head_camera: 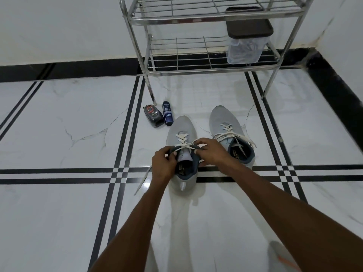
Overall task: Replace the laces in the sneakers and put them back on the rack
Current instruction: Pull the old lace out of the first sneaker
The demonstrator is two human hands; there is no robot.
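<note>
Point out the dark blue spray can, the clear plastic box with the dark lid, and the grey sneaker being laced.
Dark blue spray can point(167, 114), head view: middle of its labelled body.
Clear plastic box with dark lid point(247, 26), head view: top of the lid.
Grey sneaker being laced point(181, 125), head view: toe fabric.

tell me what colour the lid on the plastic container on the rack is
Dark brown lid, seen in the head view.

head view, downward (floor near)

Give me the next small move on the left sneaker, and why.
Probably draw the lace snug through the top eyelets: both the left hand and right hand pinch it at the left sneaker, and one end trails loose on the floor.
</note>
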